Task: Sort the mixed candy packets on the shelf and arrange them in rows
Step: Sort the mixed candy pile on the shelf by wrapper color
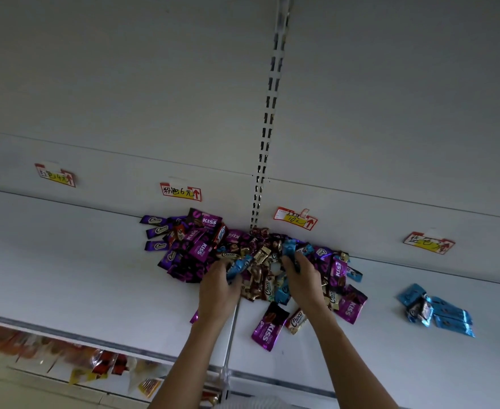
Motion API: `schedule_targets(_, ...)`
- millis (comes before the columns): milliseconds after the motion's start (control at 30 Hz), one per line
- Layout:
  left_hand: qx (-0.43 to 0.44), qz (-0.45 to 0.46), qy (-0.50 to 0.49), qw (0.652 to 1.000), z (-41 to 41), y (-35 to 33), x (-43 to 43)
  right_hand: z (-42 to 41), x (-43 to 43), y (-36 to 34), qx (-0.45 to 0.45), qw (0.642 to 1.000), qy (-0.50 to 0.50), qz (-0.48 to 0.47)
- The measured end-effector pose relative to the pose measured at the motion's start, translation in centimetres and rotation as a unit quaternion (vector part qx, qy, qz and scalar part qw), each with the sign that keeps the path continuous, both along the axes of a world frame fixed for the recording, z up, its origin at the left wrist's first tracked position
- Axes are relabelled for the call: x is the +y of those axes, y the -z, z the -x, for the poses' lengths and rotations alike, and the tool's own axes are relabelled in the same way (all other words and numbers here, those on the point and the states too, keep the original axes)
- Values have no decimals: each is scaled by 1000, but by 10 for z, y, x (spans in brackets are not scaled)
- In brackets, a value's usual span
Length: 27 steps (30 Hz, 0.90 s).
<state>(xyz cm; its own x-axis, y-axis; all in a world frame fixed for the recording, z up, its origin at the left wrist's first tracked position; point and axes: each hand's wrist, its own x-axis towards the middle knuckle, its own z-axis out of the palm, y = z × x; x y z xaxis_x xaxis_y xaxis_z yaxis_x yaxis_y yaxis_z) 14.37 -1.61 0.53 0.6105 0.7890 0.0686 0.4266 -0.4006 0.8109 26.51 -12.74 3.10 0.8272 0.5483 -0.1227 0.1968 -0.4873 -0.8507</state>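
The heap of mixed purple, brown and blue foil candy packets (201,249) lies at frame centre on the white metal shelf (65,261). Left hand (217,290) fingers curl round a blue foil packet (238,267). Right hand (303,280) fingers grip a second blue packet (289,249). A separate group of blue packets (443,314) lies at lower right, well apart.

We log a pale grey-white shelf (65,261). The mixed pile (251,246) shows purple packets (203,250) with white KISS lettering and dark lip prints, brown-and-gold Choco wrappers (262,255), shiny blue ones. Left hand (217,290) holds a blue packet (238,265); right hand (301,278), a second blue packet (289,248). Separate group (446,315) at right: all blue. Price tags (180,191): white, red-edged, yellow band, red arrow.
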Motion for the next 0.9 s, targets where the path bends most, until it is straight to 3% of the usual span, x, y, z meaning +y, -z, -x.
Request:
schedule_targets(100, -47, 96, -34, 994, 8, -18, 1, 6, -3, -5, 66, 997, 26, -26)
schedule_targets(233, -74, 228, -52, 970, 21, -35, 0, 18, -10, -4, 79, 995, 41, -50)
schedule_targets(367, -82, 285, -29, 955, 40, -45, -4, 29, -23, -5, 85, 992, 50, -77)
schedule_targets(433, -73, 278, -12, 958, 51, -47, -7, 35, -30, -7, 95, 988, 69, -101)
schedule_targets(533, -41, 192, -8, 980, 65, -54, -10, 48, -43, -17, 85, 985, 102, -114)
schedule_targets(667, -1, 74, 29, 997, 80, -63, -15, 75, -73, -28, -24, 990, 119, -69)
schedule_targets(767, 15, 59, 71, 996, 93, -62, -19, 96, -101, -28, -89, 983, 157, -24)
schedule_targets(900, 43, 40, 103, 993, 103, -60, -33, 123, -141, -25, -104, 970, 217, 28)
